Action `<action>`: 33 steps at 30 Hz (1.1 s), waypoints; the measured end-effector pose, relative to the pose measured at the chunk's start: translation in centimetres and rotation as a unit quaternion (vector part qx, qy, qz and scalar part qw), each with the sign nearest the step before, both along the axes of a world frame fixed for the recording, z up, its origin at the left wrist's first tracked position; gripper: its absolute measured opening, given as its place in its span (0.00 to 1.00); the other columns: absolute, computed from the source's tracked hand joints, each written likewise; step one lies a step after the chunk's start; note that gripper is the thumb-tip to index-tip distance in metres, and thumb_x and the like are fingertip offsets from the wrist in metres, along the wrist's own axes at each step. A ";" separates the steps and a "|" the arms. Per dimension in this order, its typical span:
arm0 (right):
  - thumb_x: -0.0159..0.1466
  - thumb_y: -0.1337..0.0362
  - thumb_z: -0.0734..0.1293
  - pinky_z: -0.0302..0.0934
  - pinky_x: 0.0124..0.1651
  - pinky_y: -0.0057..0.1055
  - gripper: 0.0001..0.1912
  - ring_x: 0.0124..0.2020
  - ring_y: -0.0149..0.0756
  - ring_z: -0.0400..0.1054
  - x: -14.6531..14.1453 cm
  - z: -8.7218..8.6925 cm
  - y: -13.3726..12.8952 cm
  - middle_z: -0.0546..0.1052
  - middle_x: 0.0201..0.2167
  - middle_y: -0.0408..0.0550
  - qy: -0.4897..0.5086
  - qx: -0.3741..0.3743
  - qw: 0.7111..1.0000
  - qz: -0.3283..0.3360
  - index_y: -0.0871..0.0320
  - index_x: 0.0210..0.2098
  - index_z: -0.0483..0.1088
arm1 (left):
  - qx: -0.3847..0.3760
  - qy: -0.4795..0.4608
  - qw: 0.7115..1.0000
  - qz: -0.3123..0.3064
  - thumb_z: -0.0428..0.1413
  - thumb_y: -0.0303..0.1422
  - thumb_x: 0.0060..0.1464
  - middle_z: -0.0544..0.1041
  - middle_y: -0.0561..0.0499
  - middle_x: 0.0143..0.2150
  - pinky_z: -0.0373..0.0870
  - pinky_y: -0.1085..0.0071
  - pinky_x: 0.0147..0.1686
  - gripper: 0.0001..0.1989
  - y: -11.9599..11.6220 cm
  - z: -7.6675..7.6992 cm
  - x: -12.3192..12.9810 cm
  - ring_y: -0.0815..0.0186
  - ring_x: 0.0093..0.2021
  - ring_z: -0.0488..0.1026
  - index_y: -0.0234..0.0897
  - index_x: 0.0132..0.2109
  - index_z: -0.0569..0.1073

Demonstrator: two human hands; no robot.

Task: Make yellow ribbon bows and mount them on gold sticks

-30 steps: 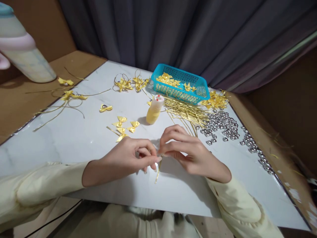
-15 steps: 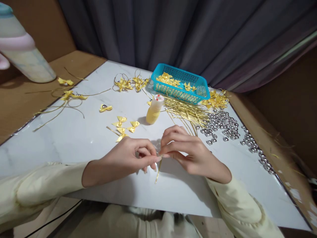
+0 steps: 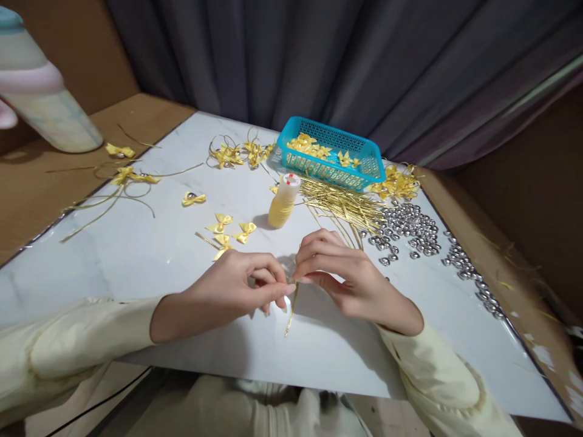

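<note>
Close to the table's front edge, my left hand (image 3: 248, 282) and my right hand (image 3: 348, 273) meet with fingertips pinched together. A thin gold cord (image 3: 292, 309) runs down from between them, its lower end hanging towards me. Both hands grip this cord near its upper part; the exact spot is covered by the fingertips. Just beyond my left hand lie several yellow ribbon bows (image 3: 245, 232), one with a short gold cord piece beside it. A bottle of yellowish liquid (image 3: 283, 203), probably glue, stands upright past my fingers.
A blue basket (image 3: 332, 172) holds yellow bows at the back. In front of it lies a bundle of gold cords (image 3: 346, 203). Silver rings or beads (image 3: 412, 224) are scattered at right. Corded bows (image 3: 226, 155) lie at back left; a large tumbler (image 3: 50, 91) stands far left.
Both hands stay in nearly the same place. My fingertips have shifted slightly on the cord, with the left thumb a little higher and the right hand a touch further left.
</note>
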State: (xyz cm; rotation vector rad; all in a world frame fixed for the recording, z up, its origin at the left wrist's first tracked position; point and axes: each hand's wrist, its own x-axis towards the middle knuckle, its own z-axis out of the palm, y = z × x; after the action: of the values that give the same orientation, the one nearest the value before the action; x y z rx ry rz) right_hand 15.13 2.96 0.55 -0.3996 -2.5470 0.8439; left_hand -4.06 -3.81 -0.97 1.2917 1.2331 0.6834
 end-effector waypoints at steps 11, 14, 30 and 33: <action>0.62 0.76 0.61 0.55 0.44 0.38 0.09 0.40 0.38 0.62 0.1 -0.2 0.2 0.74 0.31 0.48 0.005 0.019 1.000 -0.018 0.58 0.32 0.69 | 0.003 0.001 1.000 -0.001 0.57 0.36 0.51 0.78 0.53 0.24 0.66 0.76 0.22 0.09 0.0 0.0 0.0 0.70 0.22 0.70 0.36 0.29 0.71; 0.61 0.77 0.61 0.55 0.44 0.39 0.10 0.39 0.39 0.62 0.2 -0.7 0.5 0.74 0.32 0.48 0.002 0.040 0.998 -0.044 0.58 0.33 0.70 | 0.003 0.001 1.000 -0.002 0.57 0.36 0.51 0.78 0.54 0.24 0.65 0.76 0.22 0.09 0.0 0.0 0.1 0.71 0.22 0.71 0.36 0.28 0.71; 0.62 0.68 0.65 0.63 0.44 0.36 0.02 0.39 0.35 0.71 2.9 2.3 0.8 0.73 0.35 0.45 0.274 -0.321 0.895 -0.144 0.57 0.32 0.69 | 0.062 0.039 0.997 -0.012 0.54 0.38 0.54 0.77 0.51 0.26 0.67 0.75 0.25 0.10 -0.2 0.0 -0.1 0.70 0.23 0.70 0.35 0.31 0.69; 0.62 0.66 0.66 0.63 0.41 0.35 0.03 0.39 0.37 0.73 2.7 2.3 0.6 0.75 0.35 0.47 0.273 -0.414 0.864 -0.086 0.57 0.32 0.66 | 0.092 0.055 0.994 -0.005 0.54 0.37 0.54 0.77 0.52 0.25 0.68 0.75 0.25 0.10 0.0 -0.3 -0.1 0.69 0.23 0.71 0.36 0.30 0.69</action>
State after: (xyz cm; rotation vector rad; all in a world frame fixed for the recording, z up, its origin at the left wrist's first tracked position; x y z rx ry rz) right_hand 17.84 3.59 2.83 -0.5265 -1.5093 1.6771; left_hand -4.17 -3.77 -1.30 1.5038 1.2733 0.7405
